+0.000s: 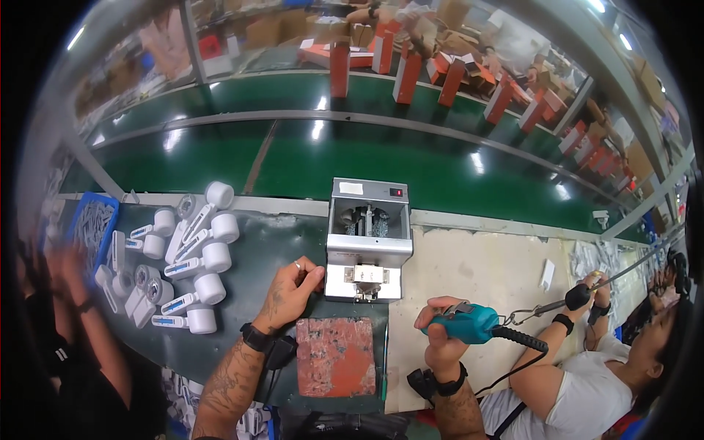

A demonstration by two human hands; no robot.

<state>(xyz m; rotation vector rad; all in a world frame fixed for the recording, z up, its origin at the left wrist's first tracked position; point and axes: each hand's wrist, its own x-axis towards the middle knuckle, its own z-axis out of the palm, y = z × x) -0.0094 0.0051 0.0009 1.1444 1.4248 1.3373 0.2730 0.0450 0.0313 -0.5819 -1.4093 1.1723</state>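
Observation:
My right hand [444, 352] is wrapped round a teal electric screwdriver [473, 324], with a black coiled cord and a hook joining it to a slanting cable. My left hand [286, 295] is closed, its fingers curled beside the left edge of a silver screw feeder [369, 248]. Anything within those fingers is hidden. Loose screws [380, 224] show in the feeder's open top, and a small red light glows on its back panel. A worn reddish square pad [336, 357] lies on the bench in front of the feeder, between my forearms.
Several white round-headed handheld devices [209, 257] lie at the left, near a blue basket [94, 224] of small grey parts. A person [587, 367] works close on my right, another's arms [88, 315] on my left. Beyond runs a green conveyor [352, 158] with red boxes [407, 77] along its far side.

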